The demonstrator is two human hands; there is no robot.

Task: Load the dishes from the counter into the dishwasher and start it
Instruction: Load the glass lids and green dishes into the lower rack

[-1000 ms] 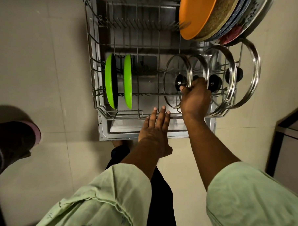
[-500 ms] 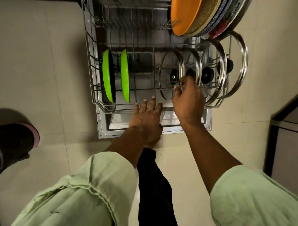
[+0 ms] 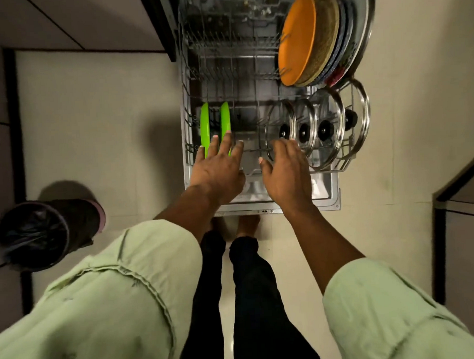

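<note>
The dishwasher's lower rack [image 3: 186, 143] is pulled out over the open door [image 3: 331, 199]. Two green plates [image 3: 205, 126] stand on edge at its left. Several glass lids [image 3: 334, 126] with black knobs stand in a row at its right. An orange plate [image 3: 297, 38] leans with other plates at the back right. My left hand [image 3: 219, 166] lies open with straight fingers over the rack's front, just in front of the green plates. My right hand [image 3: 287, 171] is open over the rack's front, its fingertips by the nearest lid, holding nothing.
A dark bin [image 3: 34, 234] with a black liner stands on the tiled floor at the left. A cabinet edge [image 3: 459, 194] juts in at the right. My feet [image 3: 246, 225] are just in front of the door's edge.
My right hand has let go of the lid knob and drawn back to the rack's front. My left hand moved forward and left to the green plates. The view has risen.
</note>
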